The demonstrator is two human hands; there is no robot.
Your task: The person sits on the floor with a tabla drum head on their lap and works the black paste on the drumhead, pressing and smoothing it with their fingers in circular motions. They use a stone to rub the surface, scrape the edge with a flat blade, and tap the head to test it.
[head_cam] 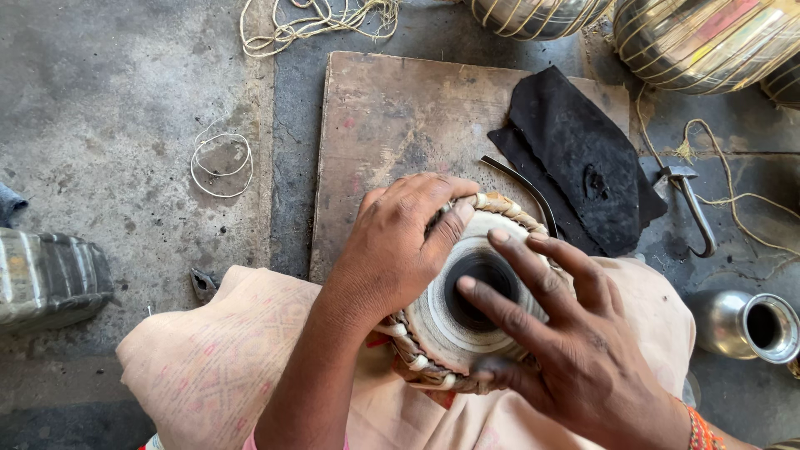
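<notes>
A small drum with a pale skin, a black round spot in its middle and a braided rim rests on my lap, head tilted up toward me. My left hand lies over the drum's left and far rim, fingers curled on the braid, thumb on the skin. My right hand is spread flat over the right side of the skin, fingers apart, two fingertips beside the black spot. My thumb presses the near rim.
A worn wooden board lies ahead with black leather pieces and a thin curved metal strip. A hammer-like tool, a steel cup, coiled cord, rope and laced metal drums surround it.
</notes>
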